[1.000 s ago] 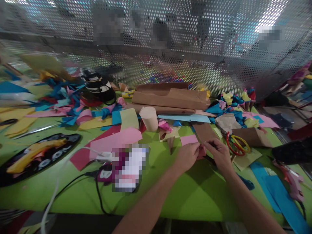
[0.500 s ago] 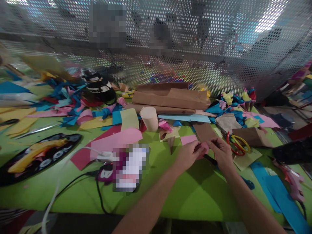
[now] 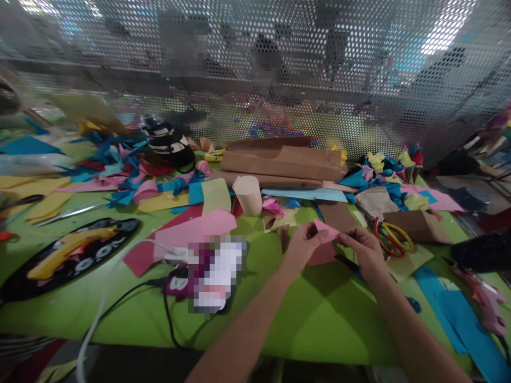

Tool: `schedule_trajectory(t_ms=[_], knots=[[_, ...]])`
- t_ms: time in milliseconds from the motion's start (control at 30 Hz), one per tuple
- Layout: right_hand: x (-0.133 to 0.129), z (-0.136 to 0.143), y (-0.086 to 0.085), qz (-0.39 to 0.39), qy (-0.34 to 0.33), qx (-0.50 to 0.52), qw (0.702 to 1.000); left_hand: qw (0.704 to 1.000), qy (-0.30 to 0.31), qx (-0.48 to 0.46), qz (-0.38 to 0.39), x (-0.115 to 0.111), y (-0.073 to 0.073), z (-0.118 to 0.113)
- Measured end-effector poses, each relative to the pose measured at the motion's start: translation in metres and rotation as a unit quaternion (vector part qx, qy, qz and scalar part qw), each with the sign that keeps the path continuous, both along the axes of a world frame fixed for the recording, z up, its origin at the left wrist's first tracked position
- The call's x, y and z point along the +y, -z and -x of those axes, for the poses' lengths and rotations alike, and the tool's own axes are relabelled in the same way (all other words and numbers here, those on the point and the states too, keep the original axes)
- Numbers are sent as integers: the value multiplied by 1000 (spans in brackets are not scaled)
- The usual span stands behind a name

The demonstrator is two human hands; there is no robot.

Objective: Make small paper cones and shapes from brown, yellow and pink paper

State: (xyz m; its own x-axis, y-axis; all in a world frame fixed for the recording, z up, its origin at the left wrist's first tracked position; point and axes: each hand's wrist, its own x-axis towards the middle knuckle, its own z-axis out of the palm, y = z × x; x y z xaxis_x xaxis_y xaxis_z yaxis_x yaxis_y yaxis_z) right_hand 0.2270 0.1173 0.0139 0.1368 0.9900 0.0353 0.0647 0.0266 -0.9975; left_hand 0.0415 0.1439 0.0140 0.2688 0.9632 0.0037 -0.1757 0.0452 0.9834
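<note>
Near the middle of the green table, a small piece of pink paper point(image 3: 326, 230) is pinched between my two hands. My left hand point(image 3: 300, 246) grips its left side, thumb pressed on top. The fingertips of my right hand point(image 3: 362, 246) close on its right corner. Below it lies a second pink piece of paper point(image 3: 321, 255), partly covered. Something dark and narrow point(image 3: 346, 261) sticks out beneath my right hand; I cannot make out what it is. Just left of my left hand stands a small brown paper cone point(image 3: 283, 238).
Red and yellow looped handles point(image 3: 393, 239) lie right of my hands. A pink glue gun point(image 3: 489, 306) sits at the far right beside blue strips point(image 3: 455, 308). Left are a phone point(image 3: 219, 274), a power strip point(image 3: 178, 284) with cables, and a paper roll point(image 3: 248, 196). A perforated metal panel point(image 3: 239, 64) rises behind.
The pink paper has been lifted and turned so more of its face shows. My hands have moved slightly apart, and the view has shifted a little.
</note>
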Motion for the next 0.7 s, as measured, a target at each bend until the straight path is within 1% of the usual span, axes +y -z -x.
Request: schedule_trajectory(t_ms=[33, 100, 233, 333, 433, 500, 567, 633, 700], knots=[[0, 0, -1, 0, 5, 5, 1000, 1000, 16, 2, -2, -1, 0, -1], [0, 1, -2, -3, 10, 7, 1000, 999, 24, 26, -15, -2, 0, -1], [-1, 1, -2, -2, -9, -13, 1000, 990, 2, 121, -71, -1, 2, 0], [-3, 3, -2, -9, -28, -60, 998, 967, 1, 216, -136, -1, 2, 0], [-4, 6, -4, -24, -31, -102, 994, 943, 26, 275, -187, -3, 1, -2], [-4, 6, -3, -31, -15, -113, 993, 942, 39, 277, -185, -5, 1, -3], [-3, 5, -2, -32, -2, -99, 995, 951, 43, 258, -167, -6, 0, -4], [-2, 4, -1, -28, -1, -81, 996, 957, 41, 241, -156, -6, 0, -3], [-2, 3, -1, -29, -6, -80, 996, 955, 35, 247, -159, -6, 0, -3]])
